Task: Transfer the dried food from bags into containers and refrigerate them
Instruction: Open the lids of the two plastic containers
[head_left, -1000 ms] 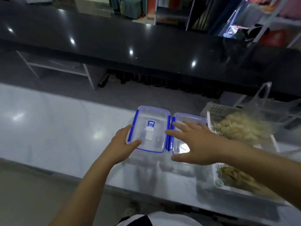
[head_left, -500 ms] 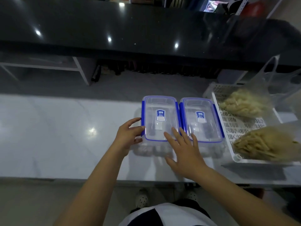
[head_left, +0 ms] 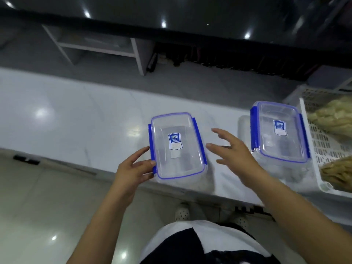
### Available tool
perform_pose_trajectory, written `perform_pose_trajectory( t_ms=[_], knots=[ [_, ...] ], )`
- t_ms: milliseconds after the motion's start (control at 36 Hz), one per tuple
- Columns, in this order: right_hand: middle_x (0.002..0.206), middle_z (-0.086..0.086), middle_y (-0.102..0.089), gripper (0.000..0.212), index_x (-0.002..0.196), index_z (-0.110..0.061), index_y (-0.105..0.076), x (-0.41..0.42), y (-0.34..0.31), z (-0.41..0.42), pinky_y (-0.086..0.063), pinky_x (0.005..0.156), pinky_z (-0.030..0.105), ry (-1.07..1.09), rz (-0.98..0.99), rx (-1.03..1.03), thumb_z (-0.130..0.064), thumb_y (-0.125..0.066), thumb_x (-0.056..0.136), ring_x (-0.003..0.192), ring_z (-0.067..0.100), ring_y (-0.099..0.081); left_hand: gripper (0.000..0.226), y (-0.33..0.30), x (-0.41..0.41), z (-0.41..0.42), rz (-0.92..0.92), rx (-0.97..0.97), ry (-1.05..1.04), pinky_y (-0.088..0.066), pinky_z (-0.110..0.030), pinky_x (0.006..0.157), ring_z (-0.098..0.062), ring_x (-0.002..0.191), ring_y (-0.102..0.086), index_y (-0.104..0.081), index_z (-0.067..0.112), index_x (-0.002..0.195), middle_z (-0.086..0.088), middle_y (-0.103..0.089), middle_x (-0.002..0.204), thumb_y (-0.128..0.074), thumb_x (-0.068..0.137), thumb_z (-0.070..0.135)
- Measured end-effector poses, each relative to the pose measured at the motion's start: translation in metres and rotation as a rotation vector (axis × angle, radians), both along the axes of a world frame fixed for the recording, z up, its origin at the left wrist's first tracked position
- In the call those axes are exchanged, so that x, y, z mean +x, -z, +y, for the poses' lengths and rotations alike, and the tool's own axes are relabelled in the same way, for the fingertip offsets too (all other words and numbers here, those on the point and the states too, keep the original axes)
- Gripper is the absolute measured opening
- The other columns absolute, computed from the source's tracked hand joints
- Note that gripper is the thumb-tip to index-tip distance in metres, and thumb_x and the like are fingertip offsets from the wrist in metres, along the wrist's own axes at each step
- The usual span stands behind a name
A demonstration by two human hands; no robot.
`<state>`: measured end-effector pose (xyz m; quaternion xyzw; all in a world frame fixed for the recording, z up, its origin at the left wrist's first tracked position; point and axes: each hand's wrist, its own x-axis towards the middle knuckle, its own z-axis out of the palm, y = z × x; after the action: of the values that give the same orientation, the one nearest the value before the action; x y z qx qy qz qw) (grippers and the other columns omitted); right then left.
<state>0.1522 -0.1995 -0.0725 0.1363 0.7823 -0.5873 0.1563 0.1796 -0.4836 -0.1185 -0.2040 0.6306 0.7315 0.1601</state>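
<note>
Two clear plastic containers with blue-clipped lids stand on the white counter [head_left: 76, 119]. The left container [head_left: 177, 145] sits near the counter's front edge, and my left hand [head_left: 135, 168] grips its left side at the blue clip. The right container [head_left: 280, 130] stands apart, beside a white perforated basket [head_left: 320, 149]. My right hand [head_left: 232, 151] hovers between the two containers, fingers spread, holding nothing. Two clear bags of pale dried food [head_left: 331, 115] [head_left: 339, 172] lie in the basket, partly cut off at the right edge.
A dark glossy counter [head_left: 171, 18] runs across the back, with a white shelf unit [head_left: 99, 46] under it. The white counter stretches bare to the left. Below its front edge lie the tiled floor and my shoes [head_left: 182, 212].
The left container has been slid left, away from the right one, opening a gap. My right hand has lifted off the lids and now hangs in that gap. The camera tilted further down.
</note>
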Motion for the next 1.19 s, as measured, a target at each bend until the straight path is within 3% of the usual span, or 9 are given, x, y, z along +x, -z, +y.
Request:
perform_pose_trajectory(
  t_ms=[111,278,472,806,944,1111,1194],
  knots=[
    [0.12,-0.004,-0.065,0.047,0.129,-0.04,-0.057,-0.021,0.004,0.0,-0.062,0.075,0.037,-0.088,-0.231,-0.103,-0.03,-0.076,0.087,0.105,0.02,-0.066,0.049,0.001,0.009,-0.009,-0.002,0.028,-0.005,-0.062,-0.039,0.078,-0.033,0.094,-0.075,-0.065,0.026,0.128,-0.02,-0.076,0.102,-0.074,0.085,0.005],
    [0.097,0.004,-0.078,0.045,0.123,-0.034,-0.065,-0.026,0.02,-0.01,-0.062,0.063,0.039,-0.072,-0.307,-0.212,-0.008,-0.075,0.087,0.087,0.026,-0.076,0.05,0.001,0.009,-0.01,0.012,0.011,-0.001,-0.063,-0.04,0.077,-0.036,0.094,-0.074,-0.064,0.025,0.13,-0.018,-0.076,0.103,-0.076,0.085,0.006],
    [0.1,0.01,-0.078,0.041,0.119,-0.028,-0.068,-0.021,0.029,-0.004,-0.061,0.063,0.038,-0.038,-0.389,-0.323,-0.009,-0.078,0.085,0.089,0.031,-0.076,0.05,0.005,0.007,-0.014,0.013,0.012,0.025,-0.063,-0.041,0.077,-0.036,0.094,-0.074,-0.066,0.029,0.128,-0.017,-0.076,0.104,-0.076,0.084,0.008],
    [0.097,0.009,-0.078,0.037,0.117,-0.026,-0.069,-0.023,0.03,-0.004,-0.061,0.062,0.039,-0.015,-0.363,-0.316,-0.008,-0.077,0.085,0.087,0.031,-0.076,0.052,-0.002,0.004,-0.014,0.03,-0.04,0.079,-0.062,-0.047,0.081,-0.035,0.095,-0.074,-0.062,0.033,0.133,-0.014,-0.076,0.107,-0.07,0.09,0.005],
    [0.097,0.01,-0.078,0.034,0.116,-0.024,-0.069,-0.023,0.033,0.001,-0.061,0.063,0.041,0.018,-0.376,-0.345,-0.004,-0.072,0.089,0.087,0.031,-0.076,0.052,0.001,0.004,-0.021,0.001,0.05,0.086,-0.063,-0.043,0.077,-0.038,0.098,-0.073,-0.065,0.034,0.13,-0.019,-0.075,0.109,-0.073,0.086,0.008],
    [0.099,0.006,-0.078,0.035,0.122,-0.024,-0.067,-0.021,0.032,0.005,-0.062,0.064,0.039,-0.016,-0.317,-0.279,-0.008,-0.072,0.09,0.089,0.026,-0.076,0.054,0.008,0.006,-0.032,-0.053,0.202,0.109,-0.061,-0.041,0.08,-0.039,0.103,-0.071,-0.066,0.035,0.128,-0.022,-0.072,0.116,-0.074,0.08,0.012],
    [0.12,0.0,-0.071,0.042,0.131,-0.029,-0.061,-0.018,0.029,0.004,-0.061,0.072,0.036,-0.01,-0.206,-0.1,-0.018,-0.072,0.092,0.102,0.022,-0.071,0.051,0.011,0.008,-0.033,-0.066,0.183,0.013,-0.062,-0.041,0.078,-0.038,0.106,-0.071,-0.064,0.028,0.131,-0.019,-0.071,0.12,-0.069,0.085,0.005]
  ],
)
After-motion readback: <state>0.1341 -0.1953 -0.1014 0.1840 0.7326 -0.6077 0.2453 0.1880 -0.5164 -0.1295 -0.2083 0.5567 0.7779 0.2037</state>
